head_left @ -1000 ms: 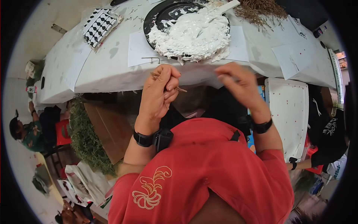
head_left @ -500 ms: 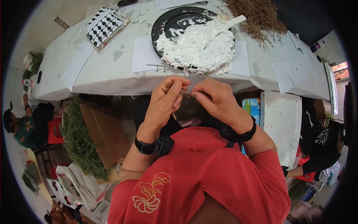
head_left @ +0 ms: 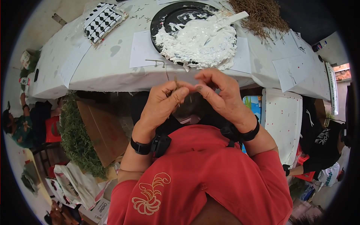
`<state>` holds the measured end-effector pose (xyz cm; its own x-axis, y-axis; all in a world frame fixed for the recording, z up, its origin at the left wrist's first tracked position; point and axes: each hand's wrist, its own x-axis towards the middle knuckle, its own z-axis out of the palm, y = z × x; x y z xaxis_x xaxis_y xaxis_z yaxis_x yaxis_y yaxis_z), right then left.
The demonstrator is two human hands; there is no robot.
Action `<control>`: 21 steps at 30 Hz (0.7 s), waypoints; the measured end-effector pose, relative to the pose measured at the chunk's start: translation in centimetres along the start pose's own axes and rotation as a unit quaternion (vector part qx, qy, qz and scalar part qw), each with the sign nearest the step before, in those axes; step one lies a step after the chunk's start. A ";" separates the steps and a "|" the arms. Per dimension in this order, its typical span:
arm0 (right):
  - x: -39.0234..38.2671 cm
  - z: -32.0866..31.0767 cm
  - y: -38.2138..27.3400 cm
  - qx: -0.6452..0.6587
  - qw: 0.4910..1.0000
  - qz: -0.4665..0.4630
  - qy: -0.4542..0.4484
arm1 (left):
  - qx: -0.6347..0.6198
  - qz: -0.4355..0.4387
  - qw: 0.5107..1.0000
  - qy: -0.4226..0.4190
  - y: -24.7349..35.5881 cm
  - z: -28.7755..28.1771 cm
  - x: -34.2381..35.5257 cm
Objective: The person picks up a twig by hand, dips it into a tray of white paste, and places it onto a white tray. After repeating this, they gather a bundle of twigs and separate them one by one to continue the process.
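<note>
My left hand (head_left: pixel 167 99) holds thin brown twigs (head_left: pixel 175 81) between its fingers and thumb, with pieces sticking up above the knuckles. Close beside it, my right hand (head_left: pixel 219 95) has loosely bent fingers, the thumb apart from the index finger and its tip at the left hand's fingertips. Above both hands, on the white-covered table (head_left: pixel 105 75), a black round tray (head_left: pixel 162 20) carries a thick spread of white paste (head_left: pixel 198 45) and a paste-smeared spatula (head_left: pixel 238 17). A small bent metal piece (head_left: pixel 155 61) lies on the paper beneath the tray.
Dried brown twigs (head_left: pixel 258 17) are piled at back right; a patterned cloth bundle (head_left: pixel 101 24) lies at back left. Cardboard (head_left: pixel 101 127) and greenery (head_left: pixel 78 146) are below left, a white lid (head_left: pixel 281 127) below right. Other people (head_left: pixel 18 127) (head_left: pixel 324 146) sit at either side.
My right hand has moved leftward to meet my left hand, and its index finger has since lifted. The twigs in my left hand now stick upward more.
</note>
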<state>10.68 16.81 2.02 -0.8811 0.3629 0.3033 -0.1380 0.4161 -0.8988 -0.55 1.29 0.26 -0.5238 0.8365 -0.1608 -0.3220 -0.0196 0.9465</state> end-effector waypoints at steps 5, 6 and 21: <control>0.5 -0.3 0.1 -0.044 0.988 -0.130 -0.071 | 0.126 0.019 0.985 -0.119 0.2 -0.4 -0.4; 0.3 -0.3 -0.1 -0.030 0.990 -0.108 -0.081 | 0.146 0.029 0.981 -0.127 0.0 -0.6 -0.4; -0.3 0.1 0.1 -0.071 0.982 -0.130 -0.120 | 0.176 0.034 0.980 -0.090 0.7 -0.7 -1.4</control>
<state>10.91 16.69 1.83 -0.9076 0.0295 0.4188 -0.3235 0.5865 -0.7425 -0.57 -0.31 0.96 -0.3770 0.9235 -0.0712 0.0178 0.0841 0.9963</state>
